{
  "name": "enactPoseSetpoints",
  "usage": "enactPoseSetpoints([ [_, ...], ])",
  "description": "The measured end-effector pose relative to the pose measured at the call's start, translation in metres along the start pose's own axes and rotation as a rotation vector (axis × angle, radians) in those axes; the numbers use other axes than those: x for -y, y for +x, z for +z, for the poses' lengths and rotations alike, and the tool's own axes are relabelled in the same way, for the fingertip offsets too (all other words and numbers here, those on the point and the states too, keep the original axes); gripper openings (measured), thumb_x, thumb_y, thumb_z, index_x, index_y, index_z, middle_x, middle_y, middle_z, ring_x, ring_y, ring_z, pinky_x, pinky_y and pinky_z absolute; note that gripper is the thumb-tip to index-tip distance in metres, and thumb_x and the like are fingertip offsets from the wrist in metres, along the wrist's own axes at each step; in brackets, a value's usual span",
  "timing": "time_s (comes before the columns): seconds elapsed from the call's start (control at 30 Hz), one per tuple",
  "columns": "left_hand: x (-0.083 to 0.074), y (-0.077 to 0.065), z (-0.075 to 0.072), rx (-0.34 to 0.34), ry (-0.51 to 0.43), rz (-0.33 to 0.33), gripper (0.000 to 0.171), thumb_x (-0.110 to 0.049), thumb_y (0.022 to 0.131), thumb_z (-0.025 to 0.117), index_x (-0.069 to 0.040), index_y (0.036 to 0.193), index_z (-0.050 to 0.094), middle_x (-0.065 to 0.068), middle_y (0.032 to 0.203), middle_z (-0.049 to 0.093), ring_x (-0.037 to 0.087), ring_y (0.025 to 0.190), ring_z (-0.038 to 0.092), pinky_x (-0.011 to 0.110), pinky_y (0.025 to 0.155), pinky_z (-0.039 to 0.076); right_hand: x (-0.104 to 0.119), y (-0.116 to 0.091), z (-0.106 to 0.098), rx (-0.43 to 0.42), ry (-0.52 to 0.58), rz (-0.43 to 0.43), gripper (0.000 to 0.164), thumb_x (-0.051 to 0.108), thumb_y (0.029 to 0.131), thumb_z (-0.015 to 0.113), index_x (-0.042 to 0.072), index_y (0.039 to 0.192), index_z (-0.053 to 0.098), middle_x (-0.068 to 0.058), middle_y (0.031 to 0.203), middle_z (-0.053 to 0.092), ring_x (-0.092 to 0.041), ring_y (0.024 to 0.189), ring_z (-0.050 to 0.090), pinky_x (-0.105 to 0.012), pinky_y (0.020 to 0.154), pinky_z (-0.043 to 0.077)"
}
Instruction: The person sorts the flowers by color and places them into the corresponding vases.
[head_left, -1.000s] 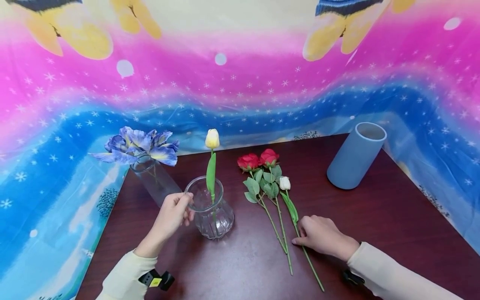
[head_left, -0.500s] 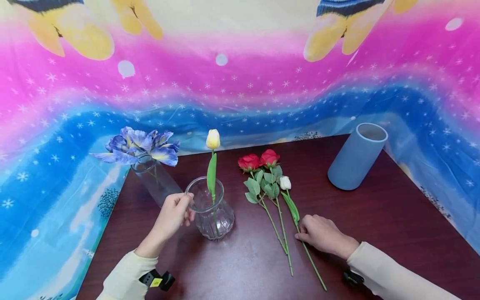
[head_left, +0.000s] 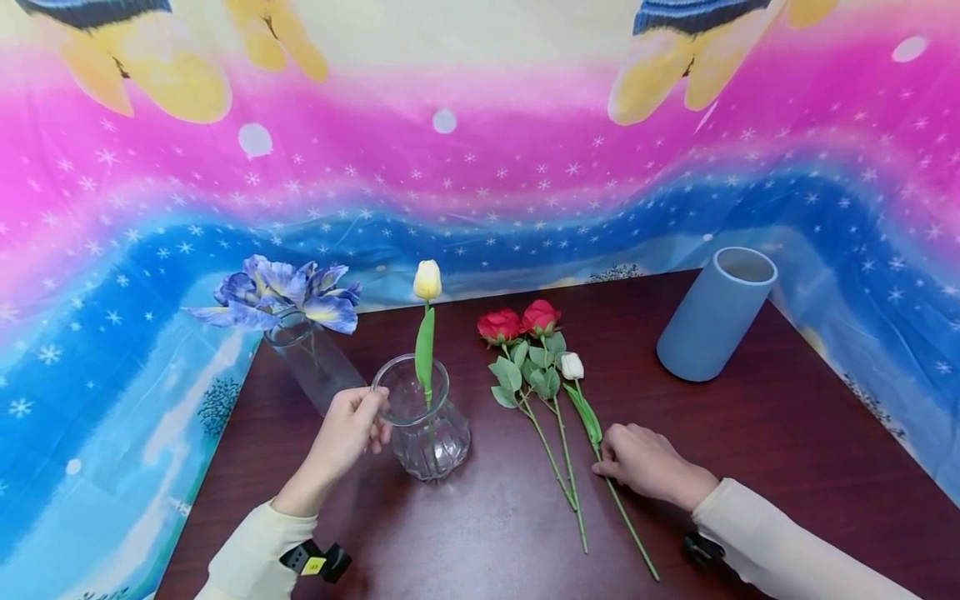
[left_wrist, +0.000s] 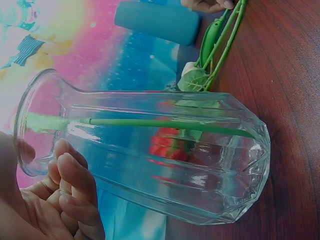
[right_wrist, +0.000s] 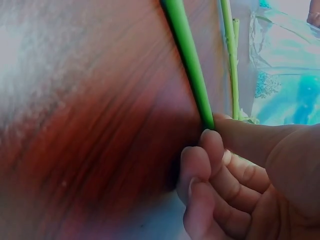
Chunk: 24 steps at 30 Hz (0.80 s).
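In the head view my left hand grips the rim of a clear glass vase, thumb over the lip and fingers curled beneath it. A pale yellow tulip stands upright in that vase; its green stem shows through the glass in the left wrist view. On the table, my right hand pinches the stem of a white tulip below its leaf. The right wrist view shows this stem between thumb and fingertips. Two red roses lie just left of the white tulip.
Purple-blue irises stand in a tall clear cylinder vase behind the left hand. A blue-grey vase stands upright at the back right of the dark wooden table. A printed cloth hangs along the far edge.
My right hand has shifted slightly away from me along the white tulip's stem, and the stem's lower end has swung a little to the right. The left hand keeps its grip on the vase.
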<state>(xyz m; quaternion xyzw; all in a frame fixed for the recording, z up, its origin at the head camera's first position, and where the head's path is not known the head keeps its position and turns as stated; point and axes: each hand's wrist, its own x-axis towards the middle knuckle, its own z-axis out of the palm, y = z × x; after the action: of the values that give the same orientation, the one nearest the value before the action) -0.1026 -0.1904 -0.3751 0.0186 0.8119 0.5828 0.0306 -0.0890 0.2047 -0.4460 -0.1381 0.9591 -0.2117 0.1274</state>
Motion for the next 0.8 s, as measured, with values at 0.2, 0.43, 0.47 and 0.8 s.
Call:
enactPoseSetpoints([
  [0.2, -0.0013, 0.0, 0.0014, -0.002, -0.006, -0.002, 0.036, -0.016, 0.104, 0.045, 0.003, 0.074, 0.056, 0.006, 0.05, 0.054, 0.013, 0.039, 0.048, 0.024, 0.038, 0.037, -0.001, -0.0009, -0.0019, 0.013, 0.033, 0.002, 0.043, 0.021, 0.088, 0.078, 0.02, 0.052, 0.054, 0.011, 0.046, 0.046, -0.007, 0.043, 0.046, -0.025, 0.043, 0.036],
  [0.43, -0.0005, -0.0006, 0.002, -0.007, -0.002, -0.011, 0.035, -0.015, 0.103, 0.045, 0.003, 0.075, 0.056, 0.006, 0.049, 0.054, 0.013, 0.039, 0.048, 0.024, 0.039, 0.037, -0.003, -0.0009, -0.0018, 0.022, 0.016, -0.005, 0.05, 0.023, 0.088, 0.077, 0.022, 0.049, 0.046, 0.013, 0.043, 0.038, -0.005, 0.041, 0.041, -0.022, 0.041, 0.03],
  [0.47, -0.0004, -0.0005, 0.0021, -0.008, -0.002, -0.01, 0.035, -0.015, 0.103, 0.045, 0.003, 0.075, 0.056, 0.006, 0.049, 0.054, 0.013, 0.039, 0.048, 0.024, 0.039, 0.037, -0.0032, -0.001, -0.0019, 0.027, 0.014, -0.008, 0.05, 0.023, 0.088, 0.077, 0.022, 0.049, 0.047, 0.013, 0.043, 0.039, -0.006, 0.041, 0.041, -0.023, 0.041, 0.03],
  [0.8, 0.0012, -0.0005, 0.0015, -0.007, 0.003, -0.004, 0.036, -0.016, 0.104, 0.045, 0.003, 0.075, 0.056, 0.006, 0.049, 0.054, 0.014, 0.039, 0.049, 0.026, 0.039, 0.038, -0.0029, -0.0021, -0.0029, 0.065, 0.039, -0.014, 0.04, 0.02, 0.09, 0.075, 0.017, 0.056, 0.054, 0.01, 0.044, 0.047, -0.008, 0.042, 0.048, -0.025, 0.043, 0.037],
])
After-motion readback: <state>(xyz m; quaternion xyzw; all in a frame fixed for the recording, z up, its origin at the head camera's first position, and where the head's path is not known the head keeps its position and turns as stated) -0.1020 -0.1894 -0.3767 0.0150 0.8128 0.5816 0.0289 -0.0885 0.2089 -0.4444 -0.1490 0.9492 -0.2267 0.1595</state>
